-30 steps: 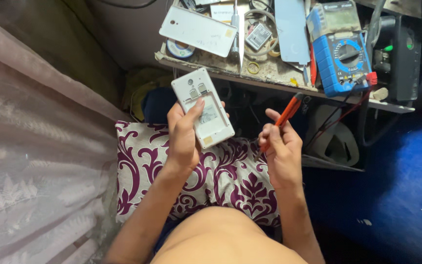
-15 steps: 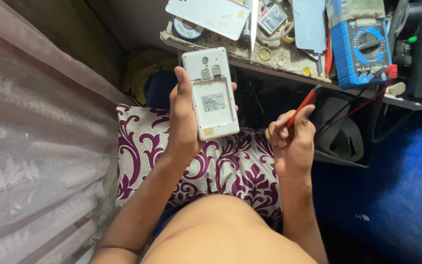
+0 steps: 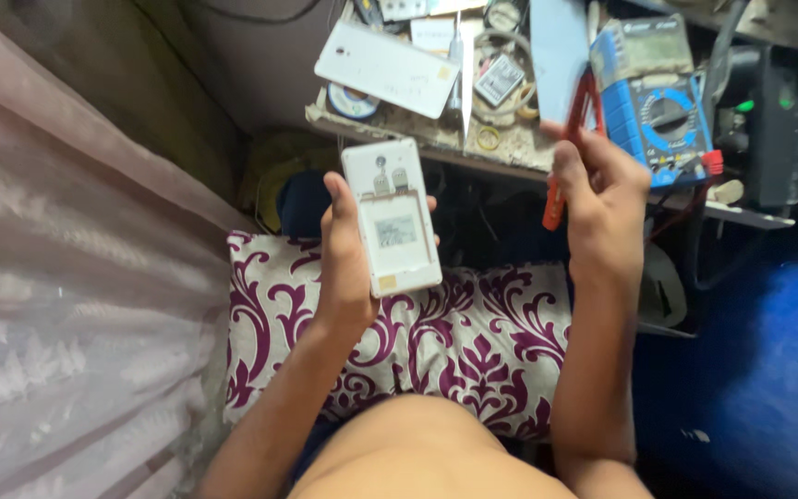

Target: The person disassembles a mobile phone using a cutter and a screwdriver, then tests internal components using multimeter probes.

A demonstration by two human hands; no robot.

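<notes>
the left hand (image 3: 348,268) holds a white phone (image 3: 392,218) with its back cover off, fingers wrapped round its long edges, above a purple and white patterned cushion (image 3: 436,356). the right hand (image 3: 602,199) has its fingers closed on a red probe (image 3: 567,162), raised near a blue multimeter (image 3: 658,102) on the cluttered surface (image 3: 510,152), where another white phone (image 3: 385,67) lies. the open phone looks light, stiff and slippery, with exposed parts that seem fragile; the side edges are the safest place to grip.
</notes>
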